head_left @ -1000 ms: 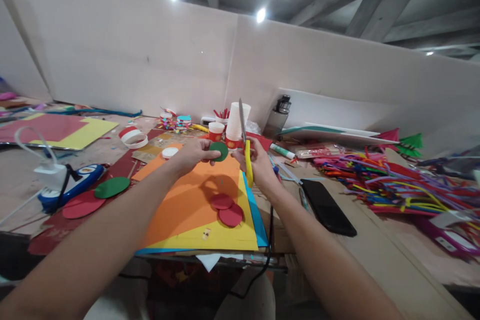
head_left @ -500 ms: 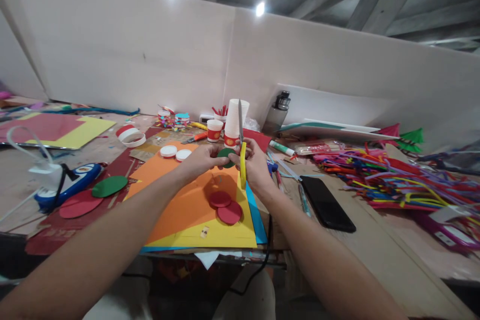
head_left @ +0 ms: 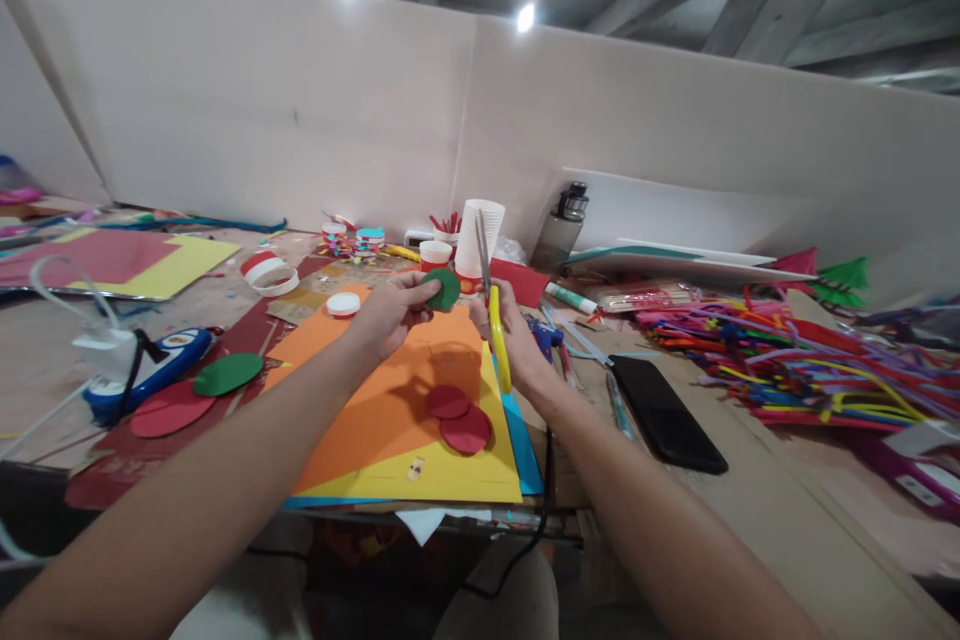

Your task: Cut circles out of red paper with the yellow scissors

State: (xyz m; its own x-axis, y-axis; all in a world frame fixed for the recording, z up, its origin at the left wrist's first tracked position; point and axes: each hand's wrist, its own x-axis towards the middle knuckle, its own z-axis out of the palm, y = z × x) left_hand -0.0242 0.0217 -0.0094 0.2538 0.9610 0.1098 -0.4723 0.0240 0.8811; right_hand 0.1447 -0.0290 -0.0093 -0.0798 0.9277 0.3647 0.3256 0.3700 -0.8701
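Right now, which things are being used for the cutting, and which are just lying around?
In use: left hand pinching the green paper circle; right hand holding the yellow scissors, blades pointing up.
Lying about: black phone, pipe cleaners, stack of paper cups, bottle, white cap, two red circles on the orange sheet.

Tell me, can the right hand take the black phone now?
Probably not at once: the right hand grips the scissors. The phone lies uncovered beside it, so the path looks free.

Scissors stand just right of the held disc, above stacked sheets.
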